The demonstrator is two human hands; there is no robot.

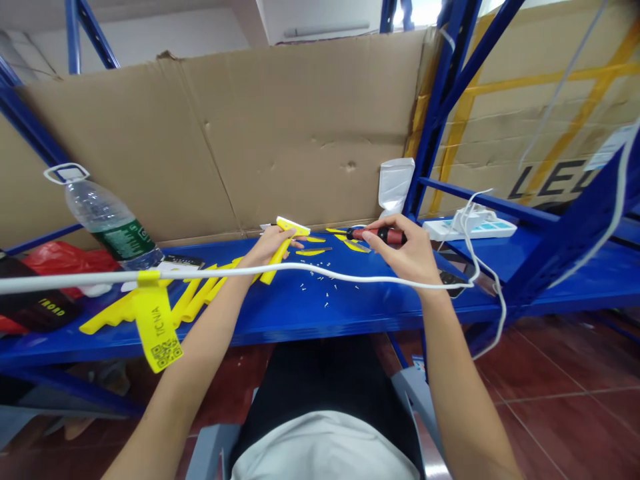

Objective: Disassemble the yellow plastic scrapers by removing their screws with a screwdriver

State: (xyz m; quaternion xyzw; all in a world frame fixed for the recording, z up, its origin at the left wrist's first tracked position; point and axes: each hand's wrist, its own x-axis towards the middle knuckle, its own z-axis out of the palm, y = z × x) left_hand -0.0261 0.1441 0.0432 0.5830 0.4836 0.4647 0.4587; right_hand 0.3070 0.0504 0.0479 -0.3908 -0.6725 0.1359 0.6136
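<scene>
Pinched in the fingers of my left hand (273, 243) is a yellow scraper (283, 250) with a white edge along its head. It is tilted, head up and handle down towards me. My right hand (407, 250) grips a red and black screwdriver (357, 233), which points left towards the scraper but stays apart from it. Between the hands, several small screws (327, 295) lie scattered on the blue shelf (295, 310). Behind them lie several thin yellow pieces with dark edges (314, 252). More yellow handles (197, 300) lie in a row beside my left forearm.
A white cable (345, 275) with a yellow tag (159, 327) runs across the view in front of my forearms. At left stand a water bottle (113, 220) and a red bag (70, 260). A white power strip (470, 229) lies at right. Cardboard (300, 133) closes the back.
</scene>
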